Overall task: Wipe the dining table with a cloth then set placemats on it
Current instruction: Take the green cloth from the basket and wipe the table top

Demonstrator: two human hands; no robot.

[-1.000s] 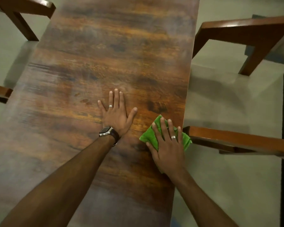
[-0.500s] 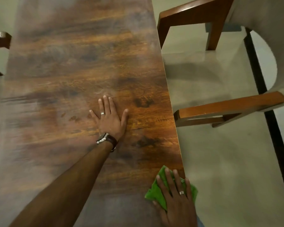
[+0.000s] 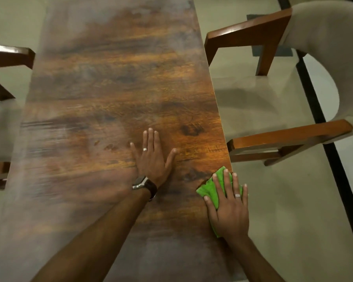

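A long dark wooden dining table [image 3: 110,82] runs away from me down the middle of the view. A green cloth [image 3: 209,187] lies at the table's right edge, near me. My right hand [image 3: 229,206] presses flat on it with straight, spread fingers, and part of the cloth and hand overhang the edge. My left hand [image 3: 152,158] rests flat on the bare tabletop, just left of the cloth, fingers straight and thumb spread. A watch sits on that wrist. No placemats are in view.
A wooden armchair [image 3: 283,139] with a pale seat stands close to the table's right side, its near arm just beyond the cloth. Another chair [image 3: 2,58] shows at the left edge. A pale floor surrounds the table.
My right hand pulled the cloth back toward me along the right edge, then pushed it forward again. The left hand stayed planted. The view shifted.
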